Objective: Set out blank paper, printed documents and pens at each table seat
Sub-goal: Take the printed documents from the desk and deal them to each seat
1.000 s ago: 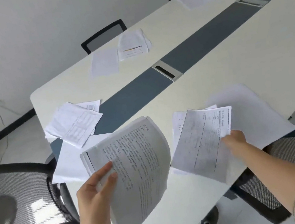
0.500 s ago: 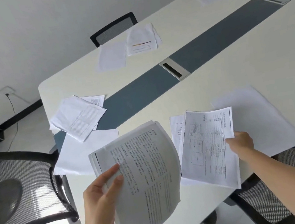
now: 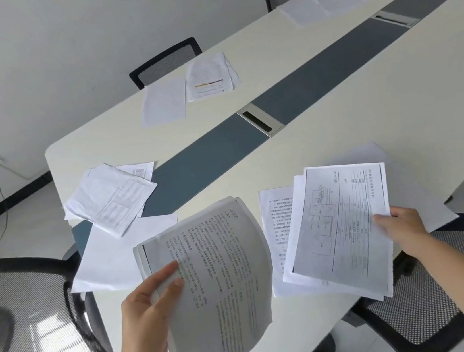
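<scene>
My left hand (image 3: 146, 310) grips a thick stack of printed documents (image 3: 216, 282), curved and held above the near table edge. My right hand (image 3: 400, 228) pinches a few printed sheets (image 3: 342, 226) with a diagram and table by their right edge, low over the table. Under them lies another printed page (image 3: 277, 229) and a blank sheet (image 3: 425, 202). At the table's end lie a blank sheet (image 3: 111, 258) and a printed pile (image 3: 109, 199). A blank sheet (image 3: 163, 102) and printed set (image 3: 210, 76) lie at the far seat. No pens are visible.
The long white table (image 3: 363, 97) has a grey middle strip and a metal cable hatch (image 3: 260, 121). Mesh chairs stand at the left (image 3: 27, 318), at the near right (image 3: 421, 298) and along the far side (image 3: 167, 61). More papers (image 3: 323, 5) lie farther along the table.
My right hand has carried the diagram sheets slightly down and flatter over the page on the table. The left-hand stack stays held. The view has shifted left.
</scene>
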